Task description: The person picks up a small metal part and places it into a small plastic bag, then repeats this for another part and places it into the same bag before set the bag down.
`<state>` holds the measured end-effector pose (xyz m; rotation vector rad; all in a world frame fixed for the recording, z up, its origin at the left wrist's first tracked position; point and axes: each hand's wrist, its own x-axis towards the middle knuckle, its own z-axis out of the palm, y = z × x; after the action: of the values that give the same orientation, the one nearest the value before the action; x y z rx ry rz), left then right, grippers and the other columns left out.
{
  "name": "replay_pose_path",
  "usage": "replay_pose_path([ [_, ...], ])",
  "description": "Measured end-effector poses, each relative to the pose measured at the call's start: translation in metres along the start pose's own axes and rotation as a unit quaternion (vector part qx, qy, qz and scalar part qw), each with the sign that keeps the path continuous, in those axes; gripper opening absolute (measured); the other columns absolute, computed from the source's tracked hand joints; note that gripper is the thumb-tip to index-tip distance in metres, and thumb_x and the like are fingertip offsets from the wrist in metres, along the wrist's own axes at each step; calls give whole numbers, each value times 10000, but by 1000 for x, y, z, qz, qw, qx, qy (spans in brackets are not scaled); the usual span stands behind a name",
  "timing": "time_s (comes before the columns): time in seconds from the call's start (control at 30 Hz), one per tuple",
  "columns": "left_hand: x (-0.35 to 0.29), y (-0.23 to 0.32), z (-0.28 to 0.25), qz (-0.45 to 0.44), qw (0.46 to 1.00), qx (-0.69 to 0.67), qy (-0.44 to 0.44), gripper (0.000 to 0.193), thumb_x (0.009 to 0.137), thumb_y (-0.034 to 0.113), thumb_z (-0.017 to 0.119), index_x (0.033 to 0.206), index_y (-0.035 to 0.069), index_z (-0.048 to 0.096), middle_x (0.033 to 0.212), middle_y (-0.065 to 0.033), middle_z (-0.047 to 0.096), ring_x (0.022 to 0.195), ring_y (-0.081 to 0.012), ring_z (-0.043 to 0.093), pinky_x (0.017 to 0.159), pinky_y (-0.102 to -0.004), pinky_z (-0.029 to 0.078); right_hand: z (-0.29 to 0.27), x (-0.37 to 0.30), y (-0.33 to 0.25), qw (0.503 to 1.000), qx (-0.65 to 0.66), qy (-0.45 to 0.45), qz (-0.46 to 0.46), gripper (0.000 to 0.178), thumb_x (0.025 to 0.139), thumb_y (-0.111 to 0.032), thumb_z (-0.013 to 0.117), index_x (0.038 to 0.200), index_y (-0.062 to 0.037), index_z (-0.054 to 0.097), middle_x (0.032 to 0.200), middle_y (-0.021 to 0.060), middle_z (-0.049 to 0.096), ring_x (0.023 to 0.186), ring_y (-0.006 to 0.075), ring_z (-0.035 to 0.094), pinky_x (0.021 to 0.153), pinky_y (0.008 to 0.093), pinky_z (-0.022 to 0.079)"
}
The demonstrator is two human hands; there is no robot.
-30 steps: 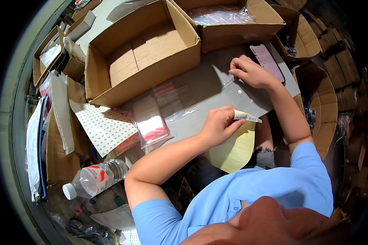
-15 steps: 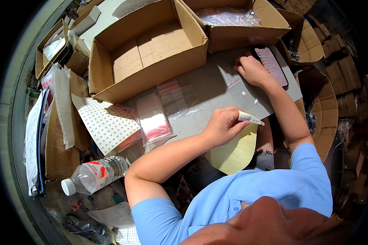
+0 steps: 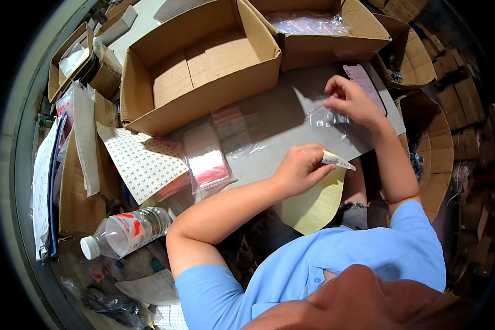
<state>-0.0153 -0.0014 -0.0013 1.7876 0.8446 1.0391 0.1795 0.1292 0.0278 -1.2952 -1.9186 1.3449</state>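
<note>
In the head view, the left hand (image 3: 300, 171) hangs over the near edge of the table (image 3: 291, 132), thumb and fingers pressed together on the upper edge of a yellow sheet (image 3: 313, 203); the sheet's top corner curls over into a pale printed strip, and its lower part droops past the edge, in front of the person's body. The right hand (image 3: 353, 102) stands over the table farther off, thumb and fingertips close together at the rim of a clear bag (image 3: 330, 119); I cannot tell whether film is caught between them. A band of grey surface shows between the hands — room to move there; on the far side the hands' room ends at the box walls, and at right the phone (image 3: 369, 85) lies near the table's side edge.

Counted: two hands, one sheet held, one bag by the right hand, one phone; two boxes (image 3: 335, 49) along the far side, two cartons (image 3: 440, 140) at right; one dotted sheet (image 3: 140, 165) at left, one bag stack (image 3: 204, 157) touching it — its bags too many to count; one bottle (image 3: 127, 232), lying tilted below.
</note>
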Motion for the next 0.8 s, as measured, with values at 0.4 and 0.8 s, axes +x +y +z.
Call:
replay_pose_path([
  [0.4, -1, -3, 1, 46, 999, 10, -4, 116, 802, 91, 724, 809, 5, 646, 812, -103, 644, 617, -232, 588, 544, -316, 456, -32, 37, -49, 959, -100, 110, -240, 95, 854, -106, 619, 860, -19, 581, 798, 32, 586, 729, 104, 542, 678, 267, 454],
  [0.8, -6, -8, 8, 75, 994, 37, -66, 119, 775, 155, 687, 801, 50, 638, 795, -112, 599, 726, -334, 605, 647, -417, 495, 90, 44, -91, 769, -307, -38, -559, 223, 811, -139, 667, 1019, -57, 656, 1032, 92, 659, 945, 305, 614, 805, 403, 496],
])
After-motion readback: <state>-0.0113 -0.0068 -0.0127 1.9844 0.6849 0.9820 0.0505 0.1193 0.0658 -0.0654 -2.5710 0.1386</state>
